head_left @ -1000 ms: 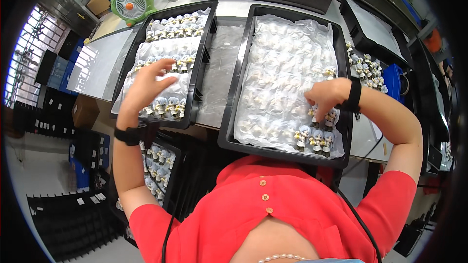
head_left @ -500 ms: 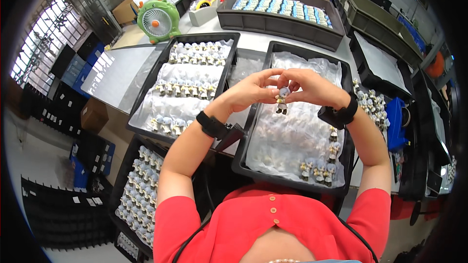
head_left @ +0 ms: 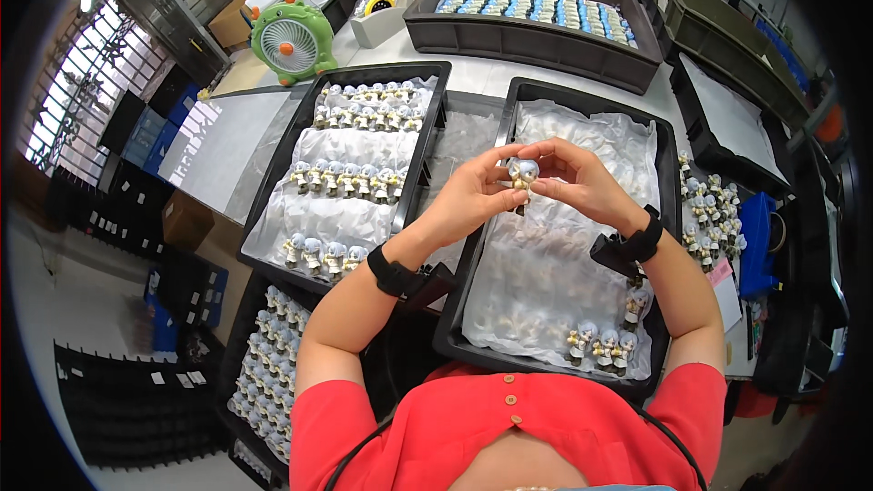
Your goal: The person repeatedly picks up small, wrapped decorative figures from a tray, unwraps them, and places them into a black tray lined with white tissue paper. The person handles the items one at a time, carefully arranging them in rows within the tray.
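A small figurine with pale blue-grey hair and a white-and-gold outfit is held up between my two hands. My left hand closes on its left side, with the thumb against its lower body. My right hand pinches it from the right, fingertips arched over near the head. Below them lies a black tray lined with white tissue-like sheeting. A few similar figurines stand at this tray's near right corner, and another figurine is just beyond them.
To the left, a black tray holds rows of figurines on white sheeting. A lower tray is packed with more. Loose figurines lie at right beside a blue bin. Behind are a green fan and a large grey crate; a person sits beyond.
The figurine has been turned and tilted between my fingers; its legs now show less. My left thumb has moved lower on it. The view has shifted slightly.
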Demonstrator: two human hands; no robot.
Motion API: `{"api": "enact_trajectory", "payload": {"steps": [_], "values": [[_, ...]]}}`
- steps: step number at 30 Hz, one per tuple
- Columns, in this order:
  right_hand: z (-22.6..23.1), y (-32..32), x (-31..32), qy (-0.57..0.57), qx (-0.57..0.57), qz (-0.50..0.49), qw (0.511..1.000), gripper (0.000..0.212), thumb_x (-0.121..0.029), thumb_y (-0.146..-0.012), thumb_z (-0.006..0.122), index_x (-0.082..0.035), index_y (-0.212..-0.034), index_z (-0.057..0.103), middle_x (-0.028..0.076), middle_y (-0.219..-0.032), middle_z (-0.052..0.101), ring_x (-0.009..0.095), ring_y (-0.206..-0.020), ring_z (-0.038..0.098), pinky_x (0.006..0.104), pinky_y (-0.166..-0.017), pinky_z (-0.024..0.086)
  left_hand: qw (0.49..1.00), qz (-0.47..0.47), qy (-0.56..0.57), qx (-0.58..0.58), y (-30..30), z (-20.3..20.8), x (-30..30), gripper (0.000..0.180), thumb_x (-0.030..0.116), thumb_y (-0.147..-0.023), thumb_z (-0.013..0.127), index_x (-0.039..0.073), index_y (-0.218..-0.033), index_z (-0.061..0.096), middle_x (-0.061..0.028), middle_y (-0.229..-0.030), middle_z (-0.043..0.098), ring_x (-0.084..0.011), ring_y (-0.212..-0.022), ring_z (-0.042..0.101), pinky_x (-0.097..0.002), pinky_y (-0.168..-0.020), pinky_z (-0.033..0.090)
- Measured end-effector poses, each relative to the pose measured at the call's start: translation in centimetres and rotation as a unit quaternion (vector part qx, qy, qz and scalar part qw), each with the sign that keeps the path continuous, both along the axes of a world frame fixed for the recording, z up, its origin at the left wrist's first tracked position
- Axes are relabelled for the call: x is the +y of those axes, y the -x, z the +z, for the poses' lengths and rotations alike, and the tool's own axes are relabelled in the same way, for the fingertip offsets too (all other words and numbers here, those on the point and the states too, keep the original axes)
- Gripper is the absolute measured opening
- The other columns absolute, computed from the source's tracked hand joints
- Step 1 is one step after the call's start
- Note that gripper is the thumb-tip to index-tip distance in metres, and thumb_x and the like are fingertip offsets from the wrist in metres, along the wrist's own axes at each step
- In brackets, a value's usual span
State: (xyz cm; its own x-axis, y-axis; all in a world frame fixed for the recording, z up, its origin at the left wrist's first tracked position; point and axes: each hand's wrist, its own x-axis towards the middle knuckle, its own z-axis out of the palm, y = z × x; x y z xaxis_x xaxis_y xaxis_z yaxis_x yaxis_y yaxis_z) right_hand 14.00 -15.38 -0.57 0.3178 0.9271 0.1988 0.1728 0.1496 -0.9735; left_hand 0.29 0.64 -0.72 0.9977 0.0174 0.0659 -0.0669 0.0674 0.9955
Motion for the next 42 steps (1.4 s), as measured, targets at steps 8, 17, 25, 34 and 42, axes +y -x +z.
{"api": "enact_trajectory", "payload": {"steps": [8,17,25,34,42], "values": [[-0.4,1.6,0.2,0.003,-0.164,-0.055,0.985,0.075,-0.031,-0.067,0.080,-0.007,-0.128,0.043,0.010,-0.116,0.053,0.022,-0.110,0.050,0.0354,-0.095,0.039,0.984,-0.002,0.173,0.044,0.2,0.5,-0.4,0.050,0.014,-0.092,0.054,0.005,-0.136,0.032,-0.0128,-0.113,0.057,-0.0222,-0.098,0.062,-0.0335,-0.084,0.052],[-0.8,2.4,0.2,-0.007,-0.193,-0.113,0.975,0.071,-0.020,-0.067,0.080,-0.008,-0.127,0.043,0.007,-0.115,0.054,0.018,-0.106,0.051,0.0328,-0.094,0.040,0.974,0.045,0.219,0.046,0.4,0.0,-0.6,0.036,0.013,-0.091,0.055,0.005,-0.122,0.039,-0.0134,-0.108,0.056,-0.0257,-0.096,0.062,-0.0349,-0.079,0.054],[-0.5,2.6,0.1,0.004,-0.157,-0.118,0.980,0.064,-0.017,-0.073,0.076,-0.008,-0.129,0.046,0.005,-0.108,0.053,0.013,-0.099,0.051,0.0292,-0.086,0.044,0.966,0.085,0.240,0.047,0.3,-0.3,-0.5,0.031,0.014,-0.093,0.051,0.009,-0.122,0.039,-0.0084,-0.106,0.056,-0.0192,-0.093,0.061,-0.0315,-0.078,0.052],[-1.0,2.1,0.3,-0.059,-0.046,-0.075,0.994,0.053,-0.013,-0.083,0.067,-0.005,-0.131,0.046,0.003,-0.098,0.056,0.011,-0.088,0.055,0.0257,-0.082,0.047,0.938,0.026,0.343,0.048,0.0,-1.1,0.6,0.030,0.013,-0.095,0.046,0.008,-0.124,0.041,-0.0074,-0.106,0.056,-0.0153,-0.085,0.060,-0.0269,-0.072,0.052],[-0.6,1.9,0.1,-0.070,-0.015,-0.103,0.992,0.032,-0.010,-0.086,0.063,-0.003,-0.116,0.056,0.000,-0.083,0.060,0.007,-0.079,0.058,0.0236,-0.077,0.048,0.963,0.045,0.260,0.053,0.2,-0.4,-0.2,0.032,0.026,-0.094,0.052,0.006,-0.119,0.048,-0.0048,-0.102,0.058,-0.0154,-0.087,0.060,-0.0263,-0.074,0.049]]}}
